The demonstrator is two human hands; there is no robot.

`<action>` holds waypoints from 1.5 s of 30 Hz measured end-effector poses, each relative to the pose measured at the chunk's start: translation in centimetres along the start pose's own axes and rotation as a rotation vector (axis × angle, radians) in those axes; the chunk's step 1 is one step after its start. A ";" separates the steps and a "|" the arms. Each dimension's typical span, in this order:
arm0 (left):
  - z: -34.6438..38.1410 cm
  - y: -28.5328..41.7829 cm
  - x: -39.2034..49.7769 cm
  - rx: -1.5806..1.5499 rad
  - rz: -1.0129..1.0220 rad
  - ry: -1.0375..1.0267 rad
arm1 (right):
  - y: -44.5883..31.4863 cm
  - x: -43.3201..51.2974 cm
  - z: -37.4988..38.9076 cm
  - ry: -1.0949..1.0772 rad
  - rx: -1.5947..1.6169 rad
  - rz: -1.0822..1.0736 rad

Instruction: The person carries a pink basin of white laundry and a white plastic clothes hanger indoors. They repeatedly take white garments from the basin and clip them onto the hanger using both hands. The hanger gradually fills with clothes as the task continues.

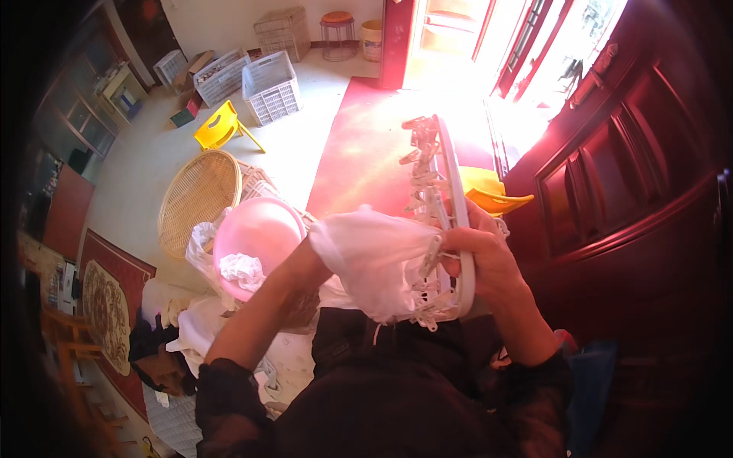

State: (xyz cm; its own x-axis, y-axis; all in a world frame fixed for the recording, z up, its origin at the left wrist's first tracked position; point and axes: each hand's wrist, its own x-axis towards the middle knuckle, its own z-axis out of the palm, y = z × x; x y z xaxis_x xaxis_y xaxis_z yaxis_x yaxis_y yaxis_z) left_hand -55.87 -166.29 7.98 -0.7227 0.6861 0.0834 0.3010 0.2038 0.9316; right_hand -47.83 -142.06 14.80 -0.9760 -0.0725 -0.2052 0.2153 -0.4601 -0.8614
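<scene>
A white plastic clip hanger (467,269) with a rim of clothes pegs is held on edge before my body. My right hand (487,246) grips its frame, thumb and fingers by a peg. A thin white cloth (372,257) is stretched from that peg over my left hand, which is hidden inside or behind the cloth; only my left forearm (257,315) shows. Other pegs (424,137) hang in a row along the hanger's far part. Left of my forearm stands a pink plastic basin (263,229) with a crumpled white cloth (242,271) in it.
A round wicker tray (200,200) leans beside the basin. Yellow chairs (217,129) stand ahead left and right, the right one (487,192) behind the hanger. Plastic crates (272,89) are farther off. A dark red wooden door (601,189) is at the right, a clothes pile (200,326) at the left.
</scene>
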 end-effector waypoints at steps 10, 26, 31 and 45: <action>-10.2 2.6 -1.8 -0.312 -0.104 0.642 | 0.3 -0.7 -1.9 0.065 0.172 0.095; 2.3 2.7 1.9 -0.496 -0.265 -0.146 | 4.0 -0.2 -2.1 -0.012 -0.340 -0.010; -0.3 3.3 0.8 -0.003 -0.103 -0.215 | 3.7 0.4 -2.2 -0.025 -0.151 0.035; -1.7 7.7 0.9 0.676 0.106 -0.441 | 6.1 0.9 -3.0 -0.067 -0.232 0.074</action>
State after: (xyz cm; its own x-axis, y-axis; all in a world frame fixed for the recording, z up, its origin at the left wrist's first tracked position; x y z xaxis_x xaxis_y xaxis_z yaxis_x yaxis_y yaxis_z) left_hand -55.26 -165.27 15.86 -0.4001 0.9086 -0.1196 0.7666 0.4033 0.4997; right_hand -47.31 -142.29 7.99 -0.9556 -0.1605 -0.2473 0.2805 -0.2368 -0.9302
